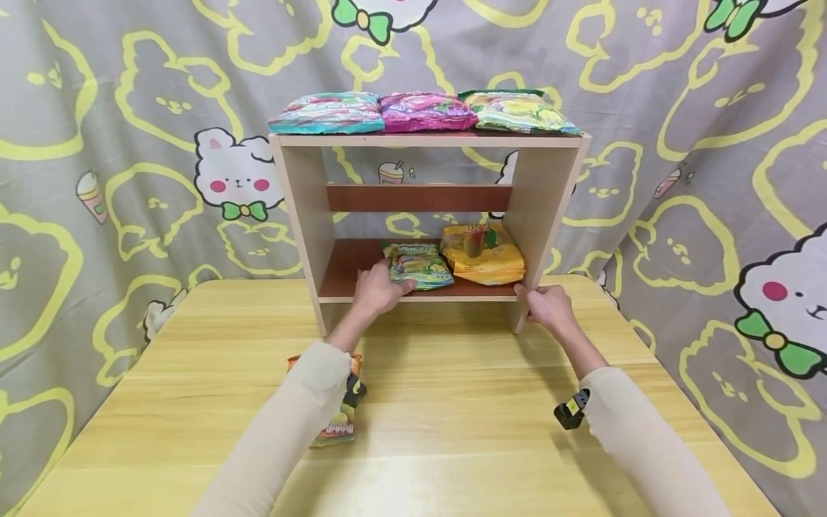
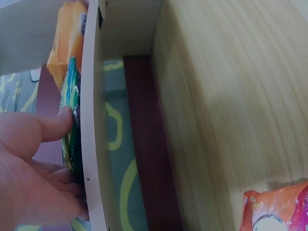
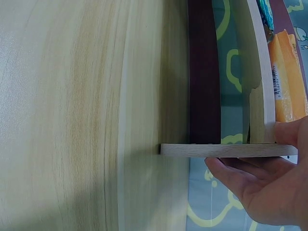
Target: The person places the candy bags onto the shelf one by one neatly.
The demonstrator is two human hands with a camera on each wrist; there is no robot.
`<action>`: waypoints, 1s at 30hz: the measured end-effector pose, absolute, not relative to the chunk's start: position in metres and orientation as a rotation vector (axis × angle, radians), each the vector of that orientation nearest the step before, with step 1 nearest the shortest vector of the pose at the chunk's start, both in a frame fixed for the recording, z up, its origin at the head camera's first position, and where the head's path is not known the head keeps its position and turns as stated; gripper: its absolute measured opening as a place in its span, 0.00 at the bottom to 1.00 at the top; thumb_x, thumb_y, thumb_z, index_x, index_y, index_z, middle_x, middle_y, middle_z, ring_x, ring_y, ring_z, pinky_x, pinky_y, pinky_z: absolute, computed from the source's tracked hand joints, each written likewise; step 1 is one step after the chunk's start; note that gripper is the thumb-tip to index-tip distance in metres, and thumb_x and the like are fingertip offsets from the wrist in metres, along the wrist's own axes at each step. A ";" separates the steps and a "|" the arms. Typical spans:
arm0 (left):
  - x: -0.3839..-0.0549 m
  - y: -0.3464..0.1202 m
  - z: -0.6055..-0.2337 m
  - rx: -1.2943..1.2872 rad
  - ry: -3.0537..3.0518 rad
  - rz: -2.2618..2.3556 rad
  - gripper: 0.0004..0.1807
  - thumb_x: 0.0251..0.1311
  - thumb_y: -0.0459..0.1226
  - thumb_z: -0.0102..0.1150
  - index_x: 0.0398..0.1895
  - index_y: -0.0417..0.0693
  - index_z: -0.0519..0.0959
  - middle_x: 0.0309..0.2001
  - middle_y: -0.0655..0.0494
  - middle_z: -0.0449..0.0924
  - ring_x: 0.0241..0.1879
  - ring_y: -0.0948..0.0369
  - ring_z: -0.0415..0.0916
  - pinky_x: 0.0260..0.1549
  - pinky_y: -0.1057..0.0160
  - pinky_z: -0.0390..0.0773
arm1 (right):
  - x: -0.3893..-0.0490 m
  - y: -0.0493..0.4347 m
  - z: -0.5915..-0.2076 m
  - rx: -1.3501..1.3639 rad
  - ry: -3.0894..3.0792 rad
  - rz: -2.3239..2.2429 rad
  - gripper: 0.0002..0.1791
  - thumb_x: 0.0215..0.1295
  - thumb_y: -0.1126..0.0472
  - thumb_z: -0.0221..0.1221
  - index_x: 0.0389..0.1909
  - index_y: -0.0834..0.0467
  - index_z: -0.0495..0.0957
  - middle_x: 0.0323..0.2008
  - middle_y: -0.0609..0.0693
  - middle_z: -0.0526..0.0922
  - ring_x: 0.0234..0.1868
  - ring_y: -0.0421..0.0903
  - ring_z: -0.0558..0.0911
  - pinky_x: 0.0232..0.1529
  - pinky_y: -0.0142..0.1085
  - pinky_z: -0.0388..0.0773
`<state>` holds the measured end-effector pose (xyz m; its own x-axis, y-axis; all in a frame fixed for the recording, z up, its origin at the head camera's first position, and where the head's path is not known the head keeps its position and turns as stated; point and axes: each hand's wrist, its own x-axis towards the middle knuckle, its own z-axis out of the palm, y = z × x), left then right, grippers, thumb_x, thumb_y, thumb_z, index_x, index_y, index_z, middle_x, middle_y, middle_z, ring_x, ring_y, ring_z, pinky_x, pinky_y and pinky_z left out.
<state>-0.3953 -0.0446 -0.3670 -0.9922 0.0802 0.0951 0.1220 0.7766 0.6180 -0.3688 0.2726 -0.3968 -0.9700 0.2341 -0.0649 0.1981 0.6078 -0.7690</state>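
On the lower board of a small two-tier shelf (image 1: 426, 141) lies a green candy bag (image 1: 421, 267). My left hand (image 1: 380, 289) holds this bag at its left side. In the left wrist view the thumb (image 2: 57, 126) presses the bag's face, while the fingers are bent beside it, partly hidden. A yellow-orange bag with a mango picture (image 1: 487, 262) leans at the right end of the same board. My right hand (image 1: 549, 307) grips the shelf's right side panel (image 3: 226, 150), thumb on the inner side and fingers on the outer side.
Three candy bags lie along the shelf top: teal (image 1: 329, 115), pink (image 1: 428, 113) and yellow-green (image 1: 520, 113). An orange bag (image 1: 339, 429) lies on the wooden table (image 1: 452, 431), partly hidden under my left forearm. A patterned curtain (image 1: 168, 108) hangs behind.
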 end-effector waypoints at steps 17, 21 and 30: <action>-0.369 -0.001 -0.357 -0.416 -2.870 -0.460 0.31 0.72 0.43 0.55 0.74 0.40 0.65 0.71 0.24 0.61 0.72 0.32 0.59 0.74 0.31 0.51 | -0.368 0.272 -0.396 -0.379 -2.780 1.321 0.34 0.72 0.39 0.52 0.54 0.67 0.82 0.55 0.69 0.82 0.30 0.40 0.87 0.44 0.35 0.77; -0.359 0.014 -0.361 -0.430 -2.975 -0.418 0.37 0.76 0.51 0.47 0.81 0.45 0.52 0.74 0.20 0.51 0.75 0.29 0.50 0.74 0.30 0.47 | -0.369 0.272 -0.397 -0.377 -2.773 1.316 0.33 0.72 0.39 0.52 0.53 0.66 0.83 0.54 0.69 0.83 0.30 0.41 0.87 0.45 0.37 0.79; -0.354 0.022 -0.375 -0.380 -3.065 -0.386 0.42 0.73 0.58 0.45 0.82 0.54 0.45 0.77 0.22 0.42 0.78 0.30 0.38 0.75 0.30 0.41 | -0.368 0.272 -0.397 -0.371 -2.778 1.318 0.33 0.72 0.39 0.51 0.51 0.66 0.83 0.55 0.69 0.82 0.41 0.53 0.90 0.44 0.37 0.78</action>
<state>-0.3544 0.0216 -0.3747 -0.9697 0.2371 0.0589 0.2443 0.9393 0.2408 -0.3682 0.2721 -0.3970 -0.9704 0.2334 -0.0620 0.1957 0.6094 -0.7683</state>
